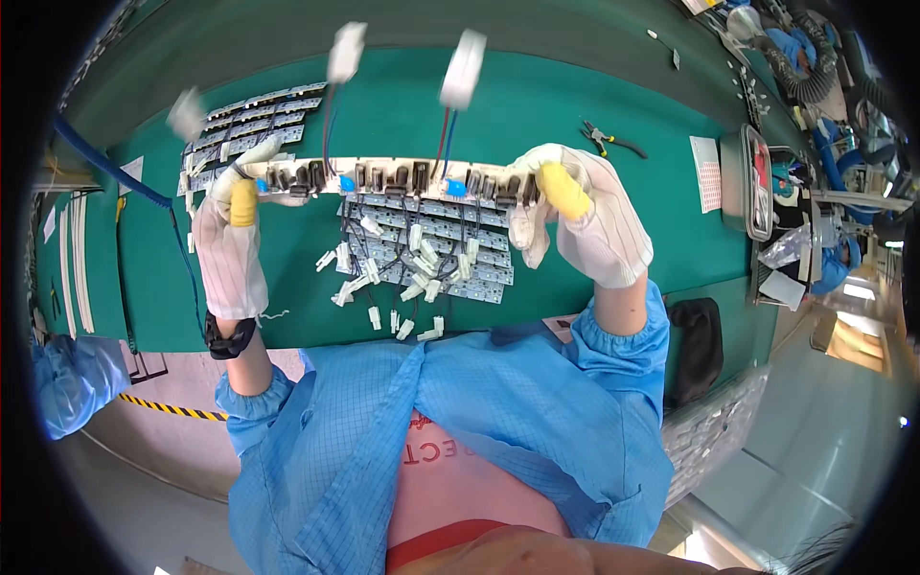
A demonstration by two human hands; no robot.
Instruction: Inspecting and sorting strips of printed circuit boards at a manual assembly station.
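Observation:
A long strip of circuit boards (pixel 391 180), crowded with black cylindrical parts and blue components, is held level above the bench. My left hand (pixel 232 264), in a white glove with a yellow finger cover, grips its left end. Gloved the same way, my right hand (pixel 602 225) pinches the right end. Blurred white connectors (pixel 464 69) on red and blue wires stand up from the strip. Beneath it lies a batch of flat boards (pixel 491 259) with a tangle of white plugs (pixel 422 259). More boards (pixel 254 123) lie in rows behind my left hand.
Pliers (pixel 613 141) lie on the green mat (pixel 594 110) at the far right, near a printed sheet (pixel 706 174) and a metal tray (pixel 749 182). A blue cable (pixel 115 169) and white strips (pixel 77 264) are at left. Another person's blue sleeve (pixel 75 385) shows lower left.

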